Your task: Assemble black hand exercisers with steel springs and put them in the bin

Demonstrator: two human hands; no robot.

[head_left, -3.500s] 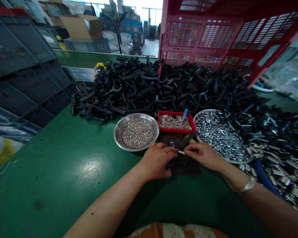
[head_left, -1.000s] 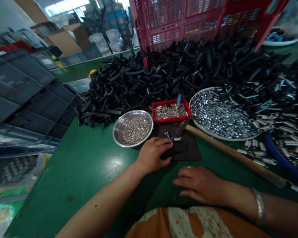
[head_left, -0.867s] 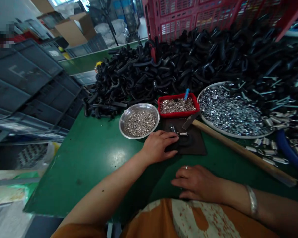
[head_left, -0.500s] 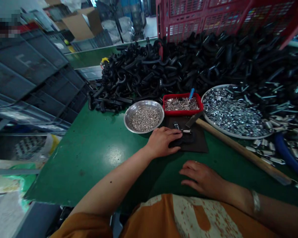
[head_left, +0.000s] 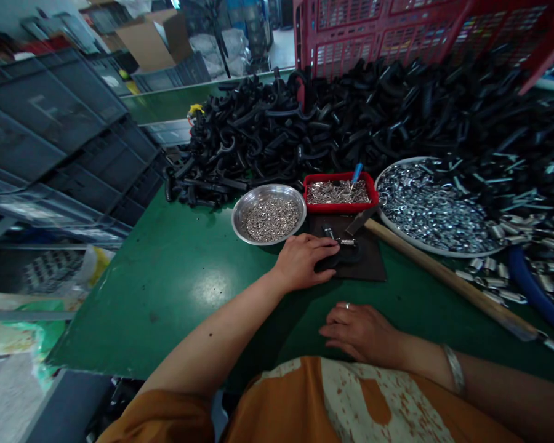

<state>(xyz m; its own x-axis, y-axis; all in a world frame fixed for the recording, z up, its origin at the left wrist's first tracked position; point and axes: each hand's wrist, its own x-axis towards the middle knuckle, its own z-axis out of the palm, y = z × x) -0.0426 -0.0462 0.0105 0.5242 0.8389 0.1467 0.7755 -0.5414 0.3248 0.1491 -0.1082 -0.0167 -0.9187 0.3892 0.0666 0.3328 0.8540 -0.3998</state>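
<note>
Black plastic part [head_left: 348, 256] lies on the dark mat [head_left: 373, 264], coil spring [head_left: 348, 242] along its upper edge; the left hand [head_left: 307, 261] pinches its left end between fingers and thumb. The right hand's [head_left: 362, 332] fingers bend loosely, close together.

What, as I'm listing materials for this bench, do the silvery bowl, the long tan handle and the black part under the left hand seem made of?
Silvery bowl: shiny metal, perhaps stainless steel, by its bright reflective wall.
Long tan handle: probably wood, fairly matte, by its colour and streaks.
Black part under the left hand: plastic or coated metal; its dark surface leaves that open.
</note>
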